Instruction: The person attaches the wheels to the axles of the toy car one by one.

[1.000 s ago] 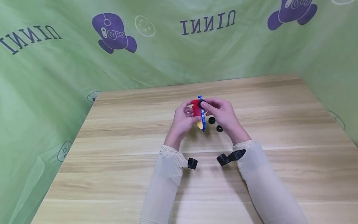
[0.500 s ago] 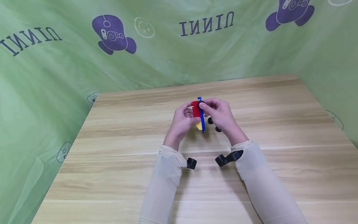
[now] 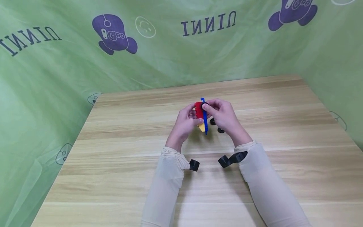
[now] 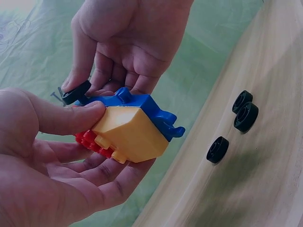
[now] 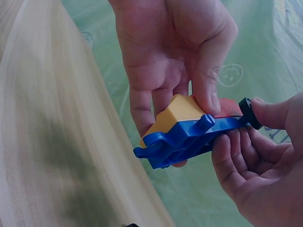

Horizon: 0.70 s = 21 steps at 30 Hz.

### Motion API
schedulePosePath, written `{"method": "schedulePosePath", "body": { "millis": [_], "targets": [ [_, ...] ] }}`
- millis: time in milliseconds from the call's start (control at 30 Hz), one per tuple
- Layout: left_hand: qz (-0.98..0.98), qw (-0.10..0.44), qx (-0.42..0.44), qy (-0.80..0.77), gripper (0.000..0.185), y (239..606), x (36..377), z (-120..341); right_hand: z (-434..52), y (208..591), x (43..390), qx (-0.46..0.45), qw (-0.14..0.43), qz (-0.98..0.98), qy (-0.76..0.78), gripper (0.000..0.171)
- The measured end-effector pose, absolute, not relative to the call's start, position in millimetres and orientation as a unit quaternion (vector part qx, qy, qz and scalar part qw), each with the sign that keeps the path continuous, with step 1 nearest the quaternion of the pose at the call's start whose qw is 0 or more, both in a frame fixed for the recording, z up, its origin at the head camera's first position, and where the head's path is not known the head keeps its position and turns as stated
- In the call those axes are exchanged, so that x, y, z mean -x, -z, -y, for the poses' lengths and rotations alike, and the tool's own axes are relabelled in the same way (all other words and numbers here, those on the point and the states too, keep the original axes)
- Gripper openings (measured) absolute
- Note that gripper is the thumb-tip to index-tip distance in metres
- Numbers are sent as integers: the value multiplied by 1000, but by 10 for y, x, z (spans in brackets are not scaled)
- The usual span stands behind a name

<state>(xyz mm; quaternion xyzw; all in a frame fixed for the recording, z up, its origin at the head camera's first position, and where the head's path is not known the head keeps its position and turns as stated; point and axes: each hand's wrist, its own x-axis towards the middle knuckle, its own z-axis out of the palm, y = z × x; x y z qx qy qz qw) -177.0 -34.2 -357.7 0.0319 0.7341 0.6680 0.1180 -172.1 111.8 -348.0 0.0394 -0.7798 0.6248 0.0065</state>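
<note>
A toy car body, with a red block [image 3: 198, 110], a yellow block [image 4: 130, 135] and a blue base [image 5: 184, 139], is held on edge above the table's middle. My left hand [image 3: 192, 115] grips it from the left, thumb on the yellow block. My right hand [image 3: 208, 107] pinches a black wheel [image 3: 204, 105] against the upper end of the blue base [image 4: 137, 101]. The wheel [image 5: 248, 112] sits at the tip of the base in the right wrist view.
Three loose black wheels [image 4: 217, 149] [image 4: 246, 117] [image 4: 242, 100] lie on the wooden table [image 3: 283, 132] just right of the hands. Green printed cloth [image 3: 56, 78] walls the table at the back and both sides. Black wrist-camera mounts [image 3: 229, 160] stick out of both sleeves.
Both hands and the toy have drifted slightly toward me. The right hand still pinches the wheel against the blue base.
</note>
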Motion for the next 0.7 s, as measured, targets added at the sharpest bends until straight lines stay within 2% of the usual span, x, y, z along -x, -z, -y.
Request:
{"method": "schedulePosePath", "body": {
  "millis": [233,400,567,700],
  "targets": [
    [-744,131,-42,-654,68,3592,1762,361,-1089,3531,1729,-21,21,788,-615,32],
    [-723,129,-26,-678,70,3597,1776,385,-1102,3528,1729,-25,11,786,-618,35],
    [-701,126,-10,-702,70,3603,1807,409,-1177,3510,1748,-40,6,783,-621,40],
    [-706,119,-4,-698,71,3604,1816,428,-1252,3548,1785,-17,26,794,-607,48]
  ]
}}
